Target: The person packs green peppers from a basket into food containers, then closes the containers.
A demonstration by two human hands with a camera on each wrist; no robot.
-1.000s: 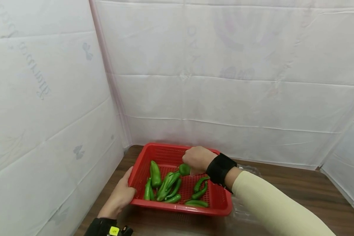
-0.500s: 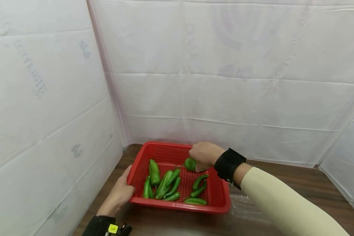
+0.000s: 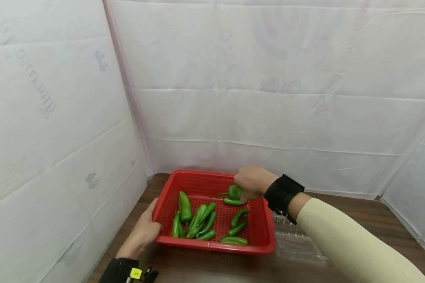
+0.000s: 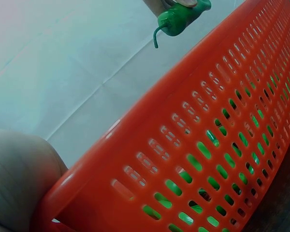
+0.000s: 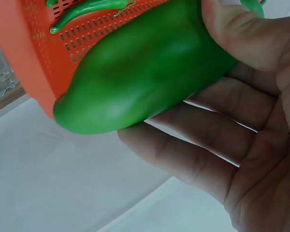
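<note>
The brown counter (image 3: 357, 220) is the biggest thing here, and white sheets hang behind it and to both sides. My red basket (image 3: 216, 247) sits on the counter. All the other places I tell from this basket.

Just to the right of the basket, touching its side, lies a clear plastic tray (image 3: 297, 243). I cannot tell if anything is in it.

My left hand (image 3: 141, 234) grips the basket's left rim, with fingers curled over the edge. It keeps the basket steady.

My right hand (image 3: 253, 181) is up over the basket's back right corner. Its thumb and fingers are curled round a fat green pepper (image 3: 235, 192), and I hold it just above the basket floor. In the right wrist view the pepper (image 5: 145, 72) fills my palm, with my thumb pressed on top.

More green peppers lie inside the basket. A bunch of green peppers (image 3: 194, 220) sits left of the middle, and a few thin ones (image 3: 238, 228) lie near the right wall.

I think I am in the picking-up step, with one pepper lifted out of the pile. Next I would need to carry it over the right wall without bumping the rim, and keep my hold firm because its skin looks smooth.
</note>
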